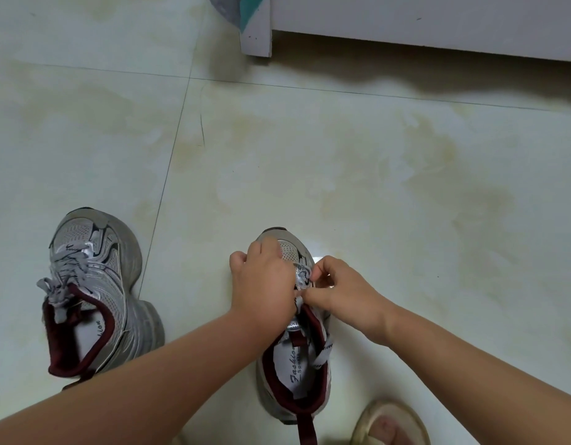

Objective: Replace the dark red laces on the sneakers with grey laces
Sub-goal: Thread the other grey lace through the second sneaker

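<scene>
Landmark: right-hand sneaker (294, 374), grey and white mesh with dark red lining, standing on the pale tiled floor (342, 162), toe pointing away from the wearer of the camera.

Inside the sneaker: a white insole (295, 370) printed with script lettering; a dark red strap or lace (305, 425) runs out over the heel collar toward the lower edge of the view.

Grey lace (322, 350): flat, with dark flecks; one loose end lies across the sneaker's right collar edge; the rest is threaded over the tongue, mostly hidden by the hands.

Left hand (261, 284): over the sneaker's forefoot and left side, fingers curled down onto the lacing; what it grips is hidden beneath it.

Right hand (338, 290): at the sneaker's right side, thumb and forefinger pinching the grey lace at the upper eyelets.

Second sneaker (98, 293): well left of the landmark, toe also pointing away, already threaded with a grey lace (66, 277) tied loosely at the tongue; dark red lining, white insole inside.

Sandalled foot (390, 425): just right of the landmark's heel.

White furniture base (406, 24): far beyond the toe, with grey and teal cloth (236, 9) at its left corner.
</scene>
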The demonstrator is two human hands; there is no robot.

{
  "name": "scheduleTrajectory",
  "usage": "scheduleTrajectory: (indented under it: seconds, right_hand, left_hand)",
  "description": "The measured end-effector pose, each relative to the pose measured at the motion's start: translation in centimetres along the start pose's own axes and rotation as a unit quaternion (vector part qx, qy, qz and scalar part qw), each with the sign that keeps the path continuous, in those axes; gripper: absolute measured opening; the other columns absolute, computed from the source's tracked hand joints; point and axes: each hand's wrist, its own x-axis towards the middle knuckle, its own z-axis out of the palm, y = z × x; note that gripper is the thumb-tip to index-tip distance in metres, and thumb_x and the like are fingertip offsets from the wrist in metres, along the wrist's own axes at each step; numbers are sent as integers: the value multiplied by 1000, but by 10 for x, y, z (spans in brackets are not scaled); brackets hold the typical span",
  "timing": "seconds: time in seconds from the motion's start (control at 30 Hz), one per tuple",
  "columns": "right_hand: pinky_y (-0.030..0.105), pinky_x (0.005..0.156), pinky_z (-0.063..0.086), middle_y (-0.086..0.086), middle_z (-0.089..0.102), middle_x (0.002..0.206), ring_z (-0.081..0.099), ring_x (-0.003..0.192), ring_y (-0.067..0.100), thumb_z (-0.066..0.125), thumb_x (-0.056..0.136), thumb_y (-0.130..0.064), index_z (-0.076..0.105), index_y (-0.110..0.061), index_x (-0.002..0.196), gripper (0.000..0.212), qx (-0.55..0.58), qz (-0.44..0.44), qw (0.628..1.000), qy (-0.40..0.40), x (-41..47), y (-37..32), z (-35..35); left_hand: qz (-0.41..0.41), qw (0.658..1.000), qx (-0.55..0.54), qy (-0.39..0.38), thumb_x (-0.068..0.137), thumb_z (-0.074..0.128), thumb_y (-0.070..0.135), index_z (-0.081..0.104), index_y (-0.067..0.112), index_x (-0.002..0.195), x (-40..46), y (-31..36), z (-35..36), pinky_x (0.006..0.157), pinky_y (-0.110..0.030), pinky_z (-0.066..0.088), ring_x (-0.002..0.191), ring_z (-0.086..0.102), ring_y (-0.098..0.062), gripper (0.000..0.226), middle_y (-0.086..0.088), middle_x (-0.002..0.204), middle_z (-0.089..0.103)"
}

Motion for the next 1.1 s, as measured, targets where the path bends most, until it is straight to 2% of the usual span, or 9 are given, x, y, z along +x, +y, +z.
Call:
scheduleTrajectory:
  seconds: [0.1, 0.23, 0.37, 0.47, 0.63, 0.77, 0.93, 1.0, 1.1]
  right_hand:
    - [29, 65, 35, 3, 43, 77, 38, 71, 17, 69, 77, -13, 45, -14, 86, 26, 4, -6, 1000, 19, -2, 1, 3]
    - [30, 68, 36, 4, 42, 82, 38, 74, 16, 70, 76, -14, 39, -17, 87, 33, 46, 4, 998, 36, -4, 3, 7]
    - [31, 66, 36, 5, 43, 82, 39, 72, 18, 66, 76, -10, 38, -16, 87, 30, 69, 25, 996, 44, -4, 2, 8]
    - [27, 63, 36, 3, 46, 83, 41, 70, 16, 65, 76, -14, 42, -15, 89, 26, 30, 31, 998, 37, -6, -2, 6]
    - [30, 62, 36, 7, 50, 87, 42, 69, 18, 67, 73, -13, 44, -13, 96, 32, -25, 39, 999, 6, -8, -7, 10]
    - [29, 61, 36, 6, 51, 84, 42, 66, 19, 62, 74, -14, 44, -12, 97, 29, -36, 45, 998, 23, -8, -9, 12]
    - [28, 61, 36, 0, 49, 80, 41, 66, 16, 60, 77, -19, 45, -13, 92, 22, -65, 20, 995, 73, -12, -7, 17]
    - [27, 60, 36, 0, 50, 82, 42, 66, 15, 60, 77, -20, 45, -14, 91, 22, -68, 19, 994, 80, -12, -6, 18]
    - [26, 58, 35, 1, 50, 83, 42, 65, 15, 59, 77, -19, 43, -16, 89, 20, -67, 16, 994, 87, -10, -2, 20]
  left_hand:
    - [-24, 998, -52, 9, 81, 60, 29, 64, 25, 96, -2, 0, 5, 90, -29, 20, 117, 30, -15, 16, 5, 122, 32]
    - [-63, 990, -124, 30, 81, 63, 21, 67, 23, 90, -5, 3, 12, 79, -25, 11, 118, 30, -13, 10, 6, 125, 32]
    - [-68, 984, -162, 40, 75, 67, 16, 68, 23, 83, -5, 0, 13, 77, -24, 12, 113, 34, -14, 11, 9, 112, 34]
    - [-26, 991, -130, 21, 76, 62, 17, 64, 23, 84, -1, -3, 8, 79, -25, 19, 110, 37, -16, 10, 7, 105, 32]
    - [48, 996, 37, -68, 75, 65, 21, 60, 15, 102, 9, 0, -7, 77, -29, 30, 113, 40, -24, 29, -7, 124, 36]
    - [53, 995, 42, -77, 78, 58, 11, 59, 9, 105, 9, 3, -9, 75, -26, 34, 117, 38, -25, 27, -11, 129, 33]
    - [92, 994, 31, -39, 84, 49, 13, 53, 14, 111, 1, 3, -10, 73, -23, 29, 113, 39, -23, 27, -8, 125, 35]
    - [106, 994, 6, -28, 85, 48, 15, 53, 16, 108, -1, -1, -10, 72, -24, 31, 106, 40, -21, 24, -5, 119, 37]
    - [120, 988, -98, 0, 85, 49, 14, 58, 13, 88, -1, -16, -10, 67, -26, 32, 83, 44, -18, 10, -2, 102, 46]
